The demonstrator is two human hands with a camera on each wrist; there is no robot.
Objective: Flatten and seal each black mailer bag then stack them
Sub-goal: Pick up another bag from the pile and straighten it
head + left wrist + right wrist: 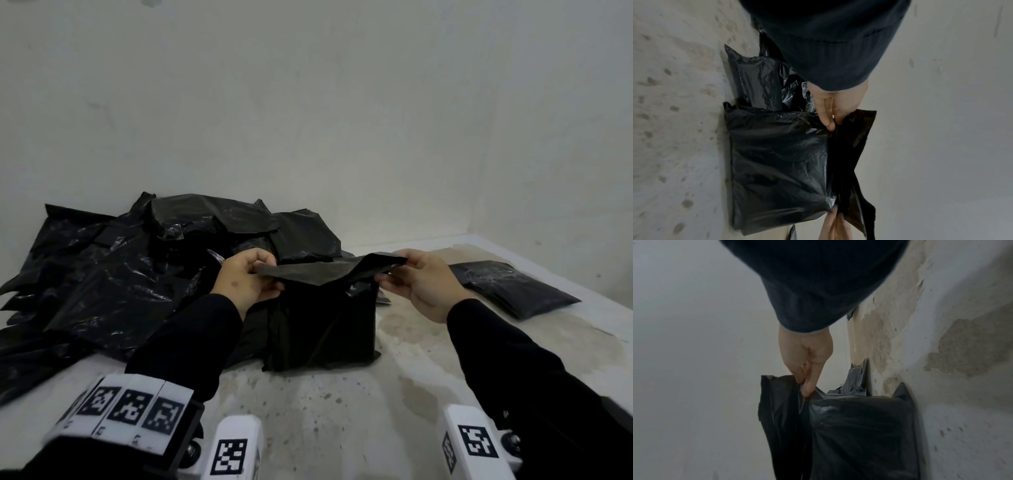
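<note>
Fingers of both hands are pinching the open flap of a black mailer bag standing on the stained surface btwn the big unsealed pile & sealed stack; prob. light, soft, slick film, so gripping at flap corners w/ left hand & right hand.

Plain pale wall behind; stained, speckled pale work surface; dim, flat light.

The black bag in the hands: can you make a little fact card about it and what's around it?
bag held: black mailer bag, standing on the table
flap: open, stretched flat
left hand: pinches left flap end
right hand: pinches right flap end
left side: loose pile of black bags
right side: flat stack of bags
</note>
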